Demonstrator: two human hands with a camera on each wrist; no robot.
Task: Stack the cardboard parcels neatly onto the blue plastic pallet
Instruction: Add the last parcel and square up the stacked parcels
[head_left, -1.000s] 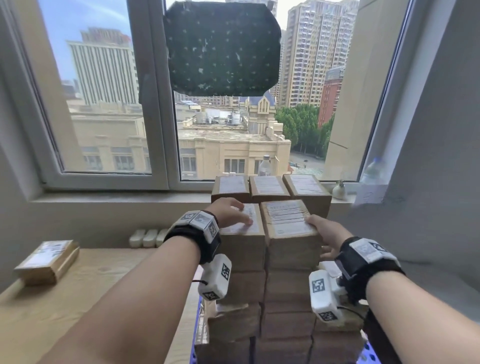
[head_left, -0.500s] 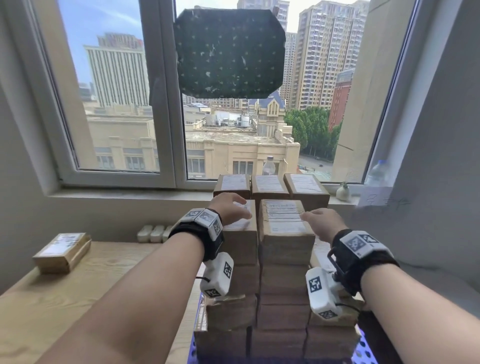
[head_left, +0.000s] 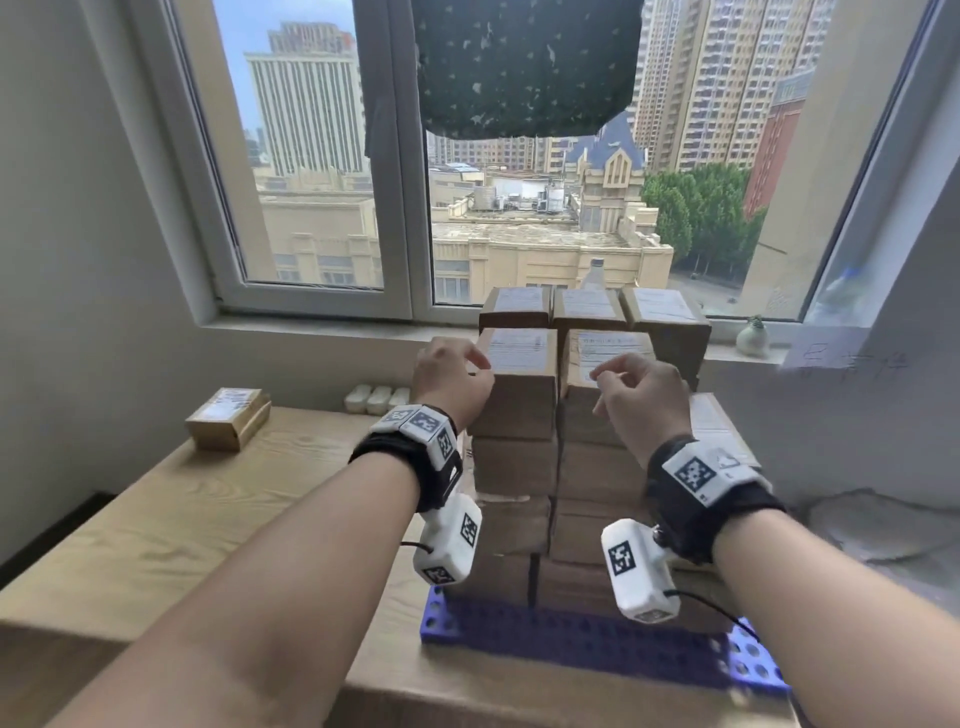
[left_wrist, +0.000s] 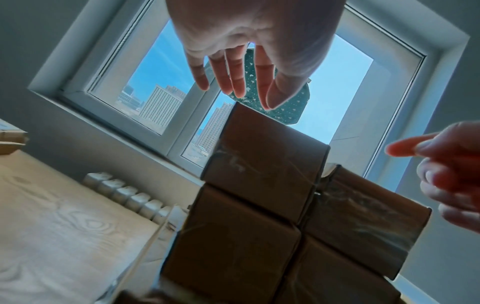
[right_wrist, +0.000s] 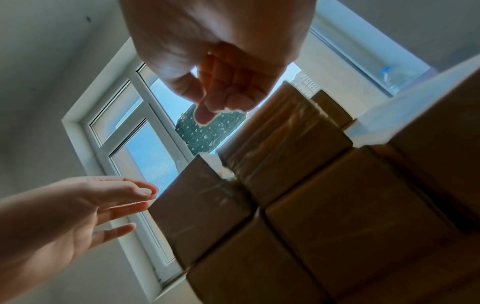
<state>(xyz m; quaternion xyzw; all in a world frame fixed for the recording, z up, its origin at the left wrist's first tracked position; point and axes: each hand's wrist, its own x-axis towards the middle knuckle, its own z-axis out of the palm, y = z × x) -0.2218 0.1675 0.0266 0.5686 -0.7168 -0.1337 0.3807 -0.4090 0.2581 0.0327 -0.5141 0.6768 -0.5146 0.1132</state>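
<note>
Brown cardboard parcels (head_left: 514, 410) with white labels stand in several tiers on the blue plastic pallet (head_left: 519, 631). My left hand (head_left: 467, 364) hovers by the left edge of the top front-left parcel (left_wrist: 262, 164), fingers relaxed, holding nothing. In the left wrist view the left hand (left_wrist: 233, 82) is clear of the box. My right hand (head_left: 613, 374) hangs in front of the top front-right parcel (head_left: 602, 348), loosely curled and empty. The right wrist view shows the right hand (right_wrist: 221, 98) apart from the stack. One more parcel (head_left: 228, 418) lies on the wooden table, far left.
The wooden table (head_left: 156, 519) stretches left of the pallet. White blocks (head_left: 376, 397) sit against the wall behind it. A window sill (head_left: 337, 327) runs behind the stack, with a small vase (head_left: 752, 338) at right. A grey wall stands close on the right.
Both hands have come off the tops of the two front parcels and drawn back towards me. The view has pulled back, so the pallet's front edge now shows.
</note>
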